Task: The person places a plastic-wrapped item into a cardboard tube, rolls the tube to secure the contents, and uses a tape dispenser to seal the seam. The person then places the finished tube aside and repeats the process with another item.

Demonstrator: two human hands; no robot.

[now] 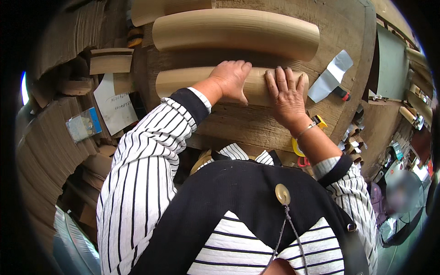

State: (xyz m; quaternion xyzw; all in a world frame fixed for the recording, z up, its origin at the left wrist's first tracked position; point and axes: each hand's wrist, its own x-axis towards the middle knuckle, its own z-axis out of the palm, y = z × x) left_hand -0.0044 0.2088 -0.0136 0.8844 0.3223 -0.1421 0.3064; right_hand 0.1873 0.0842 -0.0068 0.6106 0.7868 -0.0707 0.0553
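A rolled sheet of brown cardboard (181, 83) lies crosswise on the wooden table in front of me. My left hand (229, 81) grips it near the middle, fingers together over its top and thumb on the near side. Toward its right end, my right hand (287, 94) rests on the curved surface with its fingers spread; that thumb is hidden. Just beyond lies a larger curved cardboard roll (236, 31), apart from both hands.
Right of the rolls are a creased white paper (333, 75) and a red-and-black object (341, 94). A yellow tool (321, 123) and red handles (302, 161) sit near my right forearm. Stacked cardboard (43, 146) fills the left side, beside a written sheet (114, 105).
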